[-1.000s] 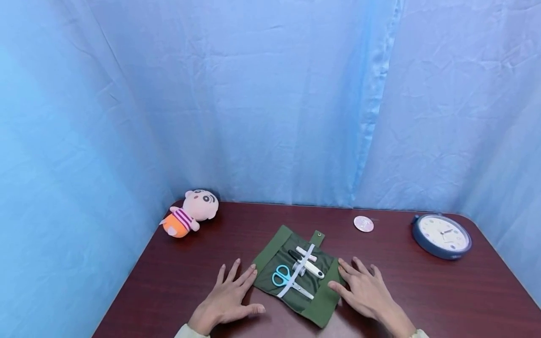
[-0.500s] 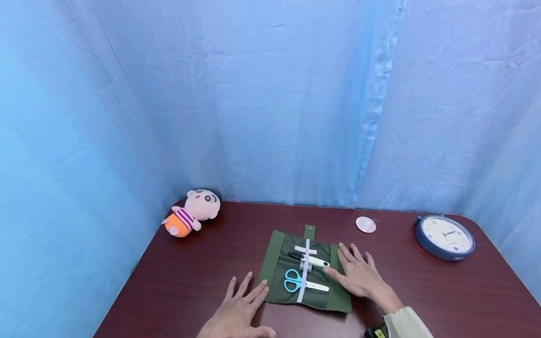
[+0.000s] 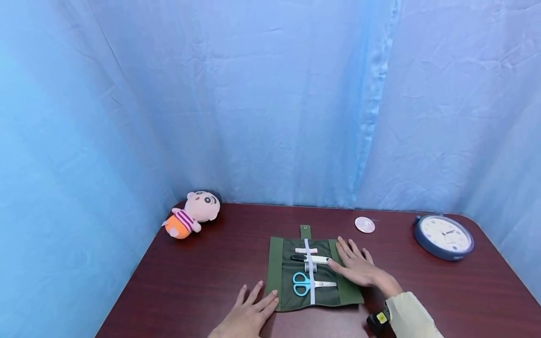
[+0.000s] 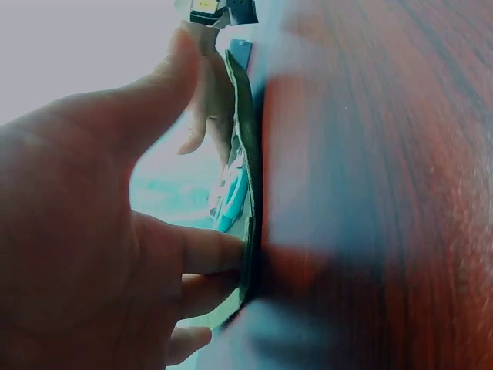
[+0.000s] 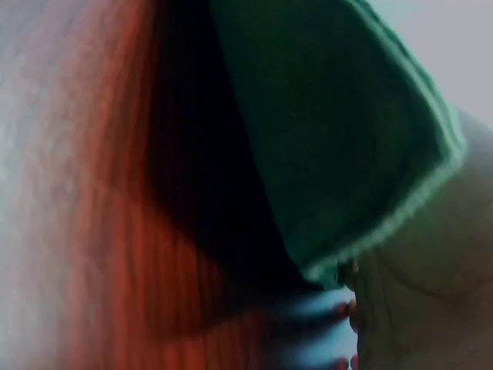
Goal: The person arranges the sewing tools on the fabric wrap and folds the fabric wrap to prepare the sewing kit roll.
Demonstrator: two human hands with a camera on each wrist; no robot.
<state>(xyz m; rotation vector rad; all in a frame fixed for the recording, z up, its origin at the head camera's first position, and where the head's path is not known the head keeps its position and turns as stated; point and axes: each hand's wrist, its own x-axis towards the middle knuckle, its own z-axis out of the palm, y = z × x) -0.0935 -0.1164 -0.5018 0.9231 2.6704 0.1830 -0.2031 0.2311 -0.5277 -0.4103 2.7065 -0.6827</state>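
Note:
A green fabric roll-up pouch (image 3: 274, 263) lies unrolled on the table, its snap tab (image 3: 305, 232) pointing away from me. Across its middle a white elastic band (image 3: 312, 295) holds blue-handled scissors (image 3: 301, 284), a slim black-and-white tool (image 3: 320, 259), a small grey cylinder (image 3: 310, 267) and a short white stick (image 3: 306, 251). My left hand (image 3: 248, 313), fingers straight and spread, touches the pouch's lower left edge. On the right flap rests my right hand (image 3: 358, 268), fingers extended. A raised corner of the pouch (image 5: 339, 131) fills much of the right wrist view.
A plush doll (image 3: 189, 213) in a striped top lies at the back left of the table (image 3: 190, 272). Toward the back right are a round pale disc (image 3: 365, 225) and a blue-rimmed clock (image 3: 444, 236). Blue curtains (image 3: 270, 103) hang around the table.
The pouch has turned anticlockwise from a slant to nearly square with the table, carrying its contents along. My left hand has come nearer and rightward; my right hand has moved slightly away from me.

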